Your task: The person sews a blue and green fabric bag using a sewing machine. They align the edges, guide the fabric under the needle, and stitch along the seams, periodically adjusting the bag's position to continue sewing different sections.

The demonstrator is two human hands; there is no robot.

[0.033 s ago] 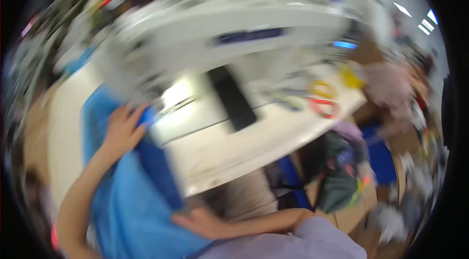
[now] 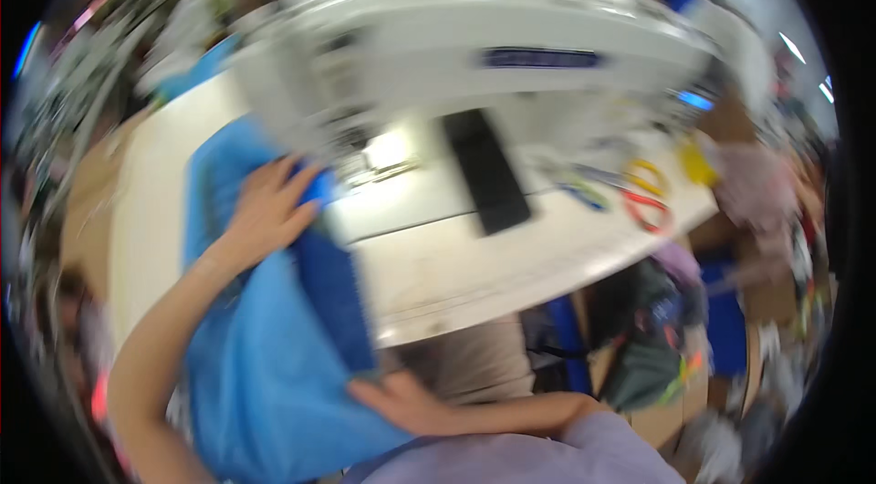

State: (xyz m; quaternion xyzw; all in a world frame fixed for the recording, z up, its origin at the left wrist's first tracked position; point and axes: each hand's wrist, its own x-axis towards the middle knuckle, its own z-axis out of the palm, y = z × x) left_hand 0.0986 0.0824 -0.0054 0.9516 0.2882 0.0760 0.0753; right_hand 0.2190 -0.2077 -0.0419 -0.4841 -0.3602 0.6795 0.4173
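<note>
A light blue cloth (image 2: 265,374) with a darker blue strip (image 2: 324,288) along its right side drapes from the sewing machine table down toward my lap. My left hand (image 2: 267,210) lies on the upper part of the cloth, its fingers spread, just left of the needle area of the white sewing machine (image 2: 438,28). At the cloth's lower right edge, my right hand (image 2: 401,402) grips the fabric near my lap; part of its fingers is hidden and the view is blurred. A lit metal plate (image 2: 388,151) shows under the machine head.
A black phone (image 2: 488,174) lies on the white table (image 2: 438,292). To its right are scissors with red handles (image 2: 646,210), a yellow ring-shaped thing (image 2: 646,176) and small tools. Dark fabric (image 2: 639,374) is heaped below the table's right side.
The whole view has shifted, so the machine, table and hands appear farther right. Both hands keep about the same places on the cloth.
</note>
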